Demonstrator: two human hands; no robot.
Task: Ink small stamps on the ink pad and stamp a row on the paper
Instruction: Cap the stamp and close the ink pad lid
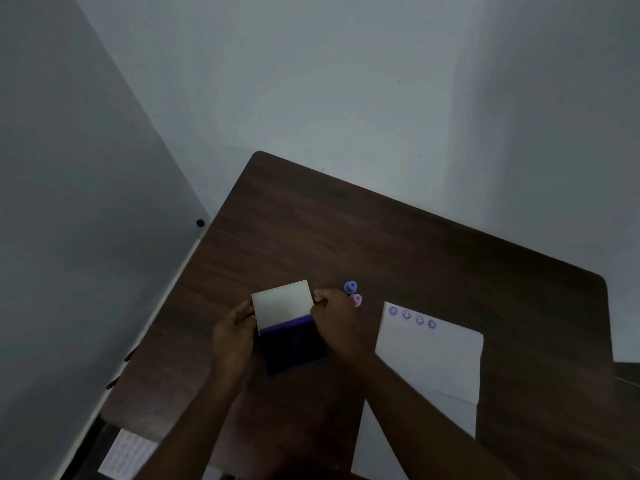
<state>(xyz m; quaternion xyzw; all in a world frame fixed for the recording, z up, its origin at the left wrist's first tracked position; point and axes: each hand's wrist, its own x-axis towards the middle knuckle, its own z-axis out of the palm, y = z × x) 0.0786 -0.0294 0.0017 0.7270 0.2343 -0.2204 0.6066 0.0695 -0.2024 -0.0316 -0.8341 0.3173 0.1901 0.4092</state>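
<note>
A dark purple ink pad (294, 348) lies on the brown table (381, 237), its white lid (282, 301) raised. My left hand (233, 336) grips the lid and pad at their left edge. My right hand (334, 318) pinches the lid's right edge. Two small stamps stand just right of my right hand, a blue stamp (350, 286) and a pink stamp (357, 300). To the right lies white paper (429, 355) with a row of several purple smiley prints (412, 317) along its top edge.
Grey walls enclose the table at the back and left. A small black knob (200, 223) sits on the left panel. A white printed sheet (128, 453) lies low at the left, beyond the table's edge.
</note>
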